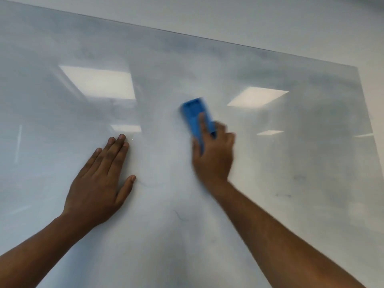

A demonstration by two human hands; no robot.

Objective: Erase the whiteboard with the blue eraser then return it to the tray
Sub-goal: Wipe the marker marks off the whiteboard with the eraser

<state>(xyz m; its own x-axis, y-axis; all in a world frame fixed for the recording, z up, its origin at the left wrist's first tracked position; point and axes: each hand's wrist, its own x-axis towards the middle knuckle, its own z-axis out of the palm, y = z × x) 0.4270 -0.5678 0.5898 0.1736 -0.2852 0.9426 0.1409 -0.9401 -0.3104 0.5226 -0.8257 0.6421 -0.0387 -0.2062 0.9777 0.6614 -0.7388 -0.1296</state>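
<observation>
The whiteboard [291, 142] fills most of the view, glossy and smeared with grey marker haze. My right hand [214, 154] grips the blue eraser [195, 115] and presses it flat against the board near the centre; the hand is motion-blurred. The index finger lies along the eraser's back. My left hand [101, 181] rests flat on the board to the left, fingers together and thumb out, holding nothing. Faint marker strokes remain low on the board [178, 215] and at the right [299, 177]. The tray is out of view.
The board's top edge [228, 41] runs diagonally across the top, with plain white wall [270, 21] above it. Its right edge [365, 111] is near the frame's right side. Ceiling light panels reflect in the board surface.
</observation>
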